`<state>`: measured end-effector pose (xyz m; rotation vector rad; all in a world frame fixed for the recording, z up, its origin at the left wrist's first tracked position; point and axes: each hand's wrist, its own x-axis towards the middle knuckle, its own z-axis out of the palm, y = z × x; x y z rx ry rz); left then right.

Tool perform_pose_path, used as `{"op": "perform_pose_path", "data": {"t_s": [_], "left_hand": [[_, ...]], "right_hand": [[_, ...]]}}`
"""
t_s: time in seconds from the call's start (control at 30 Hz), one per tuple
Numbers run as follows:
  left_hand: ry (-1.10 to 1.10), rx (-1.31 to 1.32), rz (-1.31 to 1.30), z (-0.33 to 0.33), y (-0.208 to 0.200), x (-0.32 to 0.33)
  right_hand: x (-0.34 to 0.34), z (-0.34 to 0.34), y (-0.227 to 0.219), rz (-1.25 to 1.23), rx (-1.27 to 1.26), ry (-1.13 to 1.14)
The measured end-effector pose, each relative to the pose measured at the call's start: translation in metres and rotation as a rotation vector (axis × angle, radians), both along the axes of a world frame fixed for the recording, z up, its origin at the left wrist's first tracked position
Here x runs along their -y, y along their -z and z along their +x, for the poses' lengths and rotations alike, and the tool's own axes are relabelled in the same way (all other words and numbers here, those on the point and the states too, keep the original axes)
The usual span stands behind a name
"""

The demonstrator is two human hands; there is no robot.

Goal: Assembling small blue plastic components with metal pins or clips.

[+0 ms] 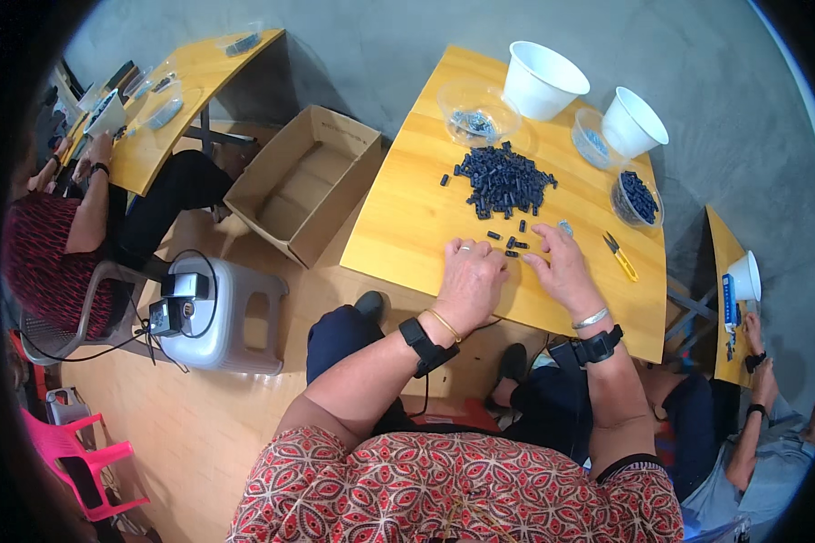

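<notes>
My left hand point(473, 279) rests at the near edge of the yellow wooden table point(389, 237), fingers curled in. What they hold, if anything, is hidden beneath them. Beside it, my right hand point(568, 270) has its thumb and fingers apart, with nothing visible between them. A few loose small black plastic pieces point(516, 243) lie between and just beyond both hands. Farther back is a big heap of the same dark pieces point(503, 181). Past my right fingertips sits a small patch of pale bluish bits point(565, 228). Yellow-handled thread snips point(621, 258) lie to the right.
At the table's back stand two white tubs point(543, 81), point(636, 124) and clear bowls of small metallic-looking parts point(475, 122), point(592, 145). A clear bowl of dark pieces point(637, 198) is at right. An open cardboard box point(308, 181) and grey stool point(222, 317) stand left. Other people work at both sides.
</notes>
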<state>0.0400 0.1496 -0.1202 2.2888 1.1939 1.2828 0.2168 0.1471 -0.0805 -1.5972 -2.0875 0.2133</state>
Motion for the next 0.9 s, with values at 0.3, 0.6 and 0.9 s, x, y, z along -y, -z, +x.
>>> {"op": "perform_pose_path", "data": {"t_s": [0.3,0.6,0.9], "left_hand": [[0.093,-0.016,-0.054,-0.023,-0.004,-0.001],[0.14,-0.027,-0.04,-0.047,-0.004,-0.001],[0.2,0.029,-0.039,-0.05,-0.001,-0.002]], "right_hand": [[-0.025,-0.03,-0.011,-0.006,0.016,-0.09],[-0.099,-0.099,-0.019,0.185,0.508,-0.431],[-0.084,-0.1,-0.013,-0.04,0.656,-0.427]]}}
